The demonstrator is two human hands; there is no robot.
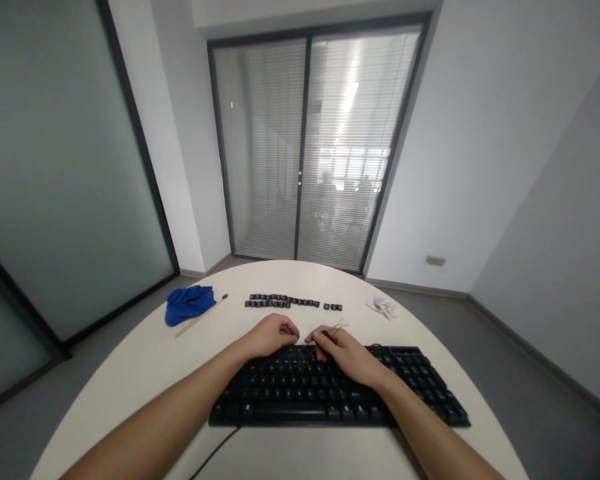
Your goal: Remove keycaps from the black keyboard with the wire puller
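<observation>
A black keyboard (300, 390) lies on the table in front of me, with bare gaps along its far rows. Over its back edge, my left hand (273, 335) is closed, thumb and fingertips together; what they pinch, if anything, is too small to make out. My right hand (347, 353) is closed around a wire keycap puller (341, 325), whose thin wire ends stick out above the fingers. The hands are slightly apart. Beyond them, several loose black keycaps (267, 304) stand in rows on the table.
On the round pale table (145, 387), a blue cloth (190, 303) lies at the left beside a thin brush (200, 316). Crumpled white material (381, 307) lies at the right. The keyboard's cable (215, 452) runs off the near side.
</observation>
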